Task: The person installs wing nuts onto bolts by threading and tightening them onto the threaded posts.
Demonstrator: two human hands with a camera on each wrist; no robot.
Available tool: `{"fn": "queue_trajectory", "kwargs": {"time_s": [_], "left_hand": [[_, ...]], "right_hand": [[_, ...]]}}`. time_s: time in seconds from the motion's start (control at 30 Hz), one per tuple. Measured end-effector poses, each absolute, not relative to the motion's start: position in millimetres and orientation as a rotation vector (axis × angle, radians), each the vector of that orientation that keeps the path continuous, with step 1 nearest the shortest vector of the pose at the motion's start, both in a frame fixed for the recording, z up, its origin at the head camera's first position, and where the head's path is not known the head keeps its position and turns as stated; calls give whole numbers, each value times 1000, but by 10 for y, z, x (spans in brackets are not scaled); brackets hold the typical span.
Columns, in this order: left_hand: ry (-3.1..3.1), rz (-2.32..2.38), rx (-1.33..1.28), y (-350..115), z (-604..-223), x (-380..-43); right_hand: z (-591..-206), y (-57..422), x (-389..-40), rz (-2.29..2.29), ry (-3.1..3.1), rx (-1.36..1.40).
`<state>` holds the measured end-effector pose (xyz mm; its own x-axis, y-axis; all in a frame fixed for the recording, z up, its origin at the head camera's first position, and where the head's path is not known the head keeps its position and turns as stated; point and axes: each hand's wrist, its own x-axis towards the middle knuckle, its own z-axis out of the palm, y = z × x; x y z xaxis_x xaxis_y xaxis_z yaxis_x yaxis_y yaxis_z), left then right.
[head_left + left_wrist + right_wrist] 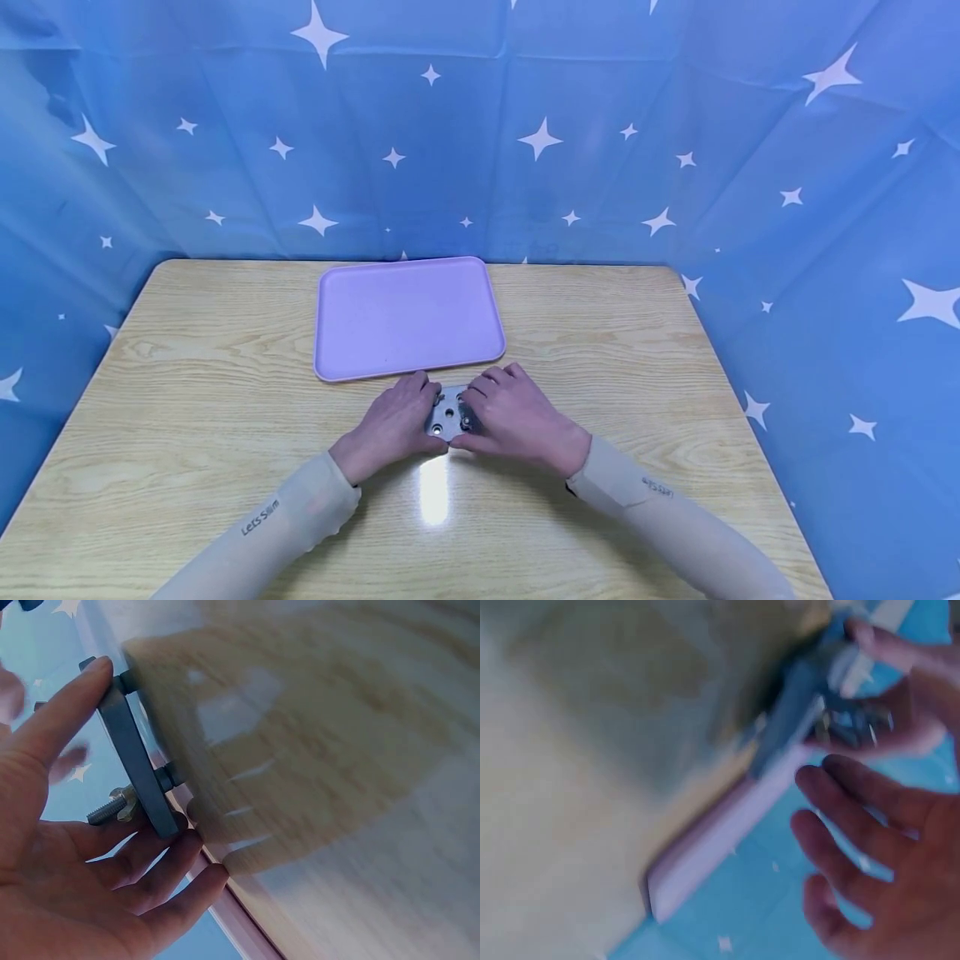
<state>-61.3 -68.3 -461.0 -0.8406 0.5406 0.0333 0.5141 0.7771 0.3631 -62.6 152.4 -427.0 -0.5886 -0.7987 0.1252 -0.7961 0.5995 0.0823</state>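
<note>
A grey metal plate point(452, 425) with round holes is between both hands, just above the wooden table. My left hand point(393, 417) grips it by opposite edges, thumb at one and fingers at the other. Seen side-on in the left wrist view, a threaded bolt with a wing nut point(126, 804) stands out from one face, and dark bolt heads point(171, 775) from the table-facing side. My right hand point(525, 417) is at the plate's right side. The blurred right wrist view shows its thumb by the plate's end and its loosely bent fingers point(847, 799) apart from it.
A shallow purple tray point(408, 317) lies on the wooden table point(600, 333) just beyond the hands. Blue cloth point(480, 183) with white stars hangs behind the table and along its sides.
</note>
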Motion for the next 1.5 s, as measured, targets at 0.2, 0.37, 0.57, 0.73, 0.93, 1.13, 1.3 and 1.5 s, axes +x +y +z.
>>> {"fn": "queue_trajectory", "kwargs": {"time_s": [0.2,0.37,0.57,0.73,0.93,1.13,1.3,1.5], "left_hand": [[2884,559,854,-692,-4608,-623],[2884,556,855,-688,-4603,-624],[2886,551,868,-680,-4611,-628],[2886,560,861,-676,-4600,-622],[2892,561,860,-678,-4604,-615],[2890,555,840,-670,-4604,-607],[2888,551,836,-669,-4595,-597],[2894,549,845,-662,-4594,-603]], "right_hand": [[-4154,1627,-696,-82,-2525,1671],[-4172,1639,-711,-192,-2450,1733],[-4201,1612,-711,-199,-2453,1710],[-4244,1564,-709,-143,-2467,1666],[-4340,1516,-668,-77,-2513,1524],[-4414,1458,-606,-40,-2540,1341],[-4438,1419,-563,-28,-2582,1246],[-4337,1472,-568,-21,-2670,1283]]}}
